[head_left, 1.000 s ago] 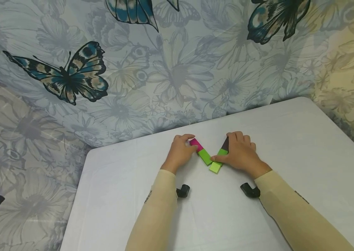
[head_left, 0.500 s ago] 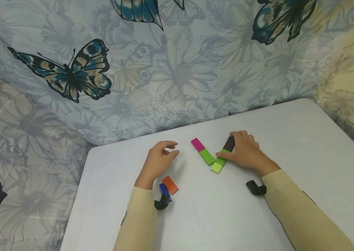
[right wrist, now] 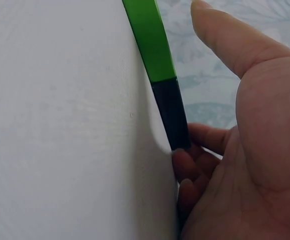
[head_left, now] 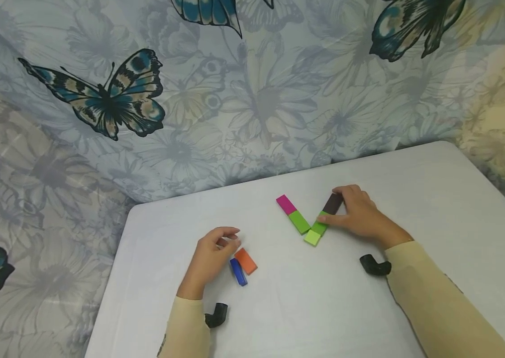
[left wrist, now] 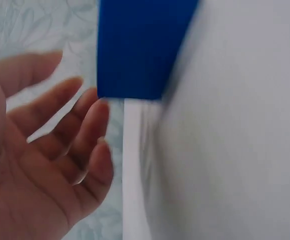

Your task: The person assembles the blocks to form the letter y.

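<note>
My left hand [head_left: 212, 253], loosely curled and holding nothing, is just left of an orange block [head_left: 246, 261] and a blue block [head_left: 238, 272] lying side by side. In the left wrist view the blue block [left wrist: 140, 50] looms large beyond the fingertips. My right hand [head_left: 364, 214] reaches over a slanting row of a dark block [head_left: 333, 204], a green block [head_left: 319, 228] and a lime block [head_left: 312, 237]. Its fingers touch the dark block's [right wrist: 171, 112] far end, while the thumb stretches along the green one. A magenta block [head_left: 286, 204] and another green block [head_left: 299, 222] form the other slanting row.
The blocks lie on a white-covered table [head_left: 288, 308]. Behind it rises a wall [head_left: 261, 99] with butterflies and flowers. A black curved wrist attachment juts from each sleeve, the left one [head_left: 217, 315] low over the table and the right one [head_left: 375, 265] near the forearm.
My left hand has left the magenta block and moved down and left to beside the orange and blue blocks, uncovering them. The right hand stays at its row, which shows slightly farther right.
</note>
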The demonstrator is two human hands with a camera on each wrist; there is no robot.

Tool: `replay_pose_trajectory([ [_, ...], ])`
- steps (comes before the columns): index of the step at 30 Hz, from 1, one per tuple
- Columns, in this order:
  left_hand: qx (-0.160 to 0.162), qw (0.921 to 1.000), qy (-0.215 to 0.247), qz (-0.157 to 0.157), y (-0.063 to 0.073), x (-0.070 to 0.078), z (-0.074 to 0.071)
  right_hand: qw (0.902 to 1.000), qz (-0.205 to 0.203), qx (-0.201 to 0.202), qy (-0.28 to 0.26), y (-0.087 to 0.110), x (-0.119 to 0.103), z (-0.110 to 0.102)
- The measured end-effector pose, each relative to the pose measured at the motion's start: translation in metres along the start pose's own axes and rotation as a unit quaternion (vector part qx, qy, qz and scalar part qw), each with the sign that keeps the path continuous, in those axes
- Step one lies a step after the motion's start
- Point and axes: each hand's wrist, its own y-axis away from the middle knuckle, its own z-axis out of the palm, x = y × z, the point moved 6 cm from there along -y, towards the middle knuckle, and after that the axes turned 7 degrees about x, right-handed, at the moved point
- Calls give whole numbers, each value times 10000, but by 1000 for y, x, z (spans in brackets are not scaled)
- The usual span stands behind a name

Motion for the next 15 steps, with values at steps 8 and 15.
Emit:
replay_pose_trajectory([
  [8, -876, 9952, -412, 120, 9, -3, 10, 9998, -156, -15, -110, -1, 1, -2],
  [15, -1116, 9895, -907, 175, 13, 7, 22, 9998, -161, 15, -112, 0, 3, -3],
])
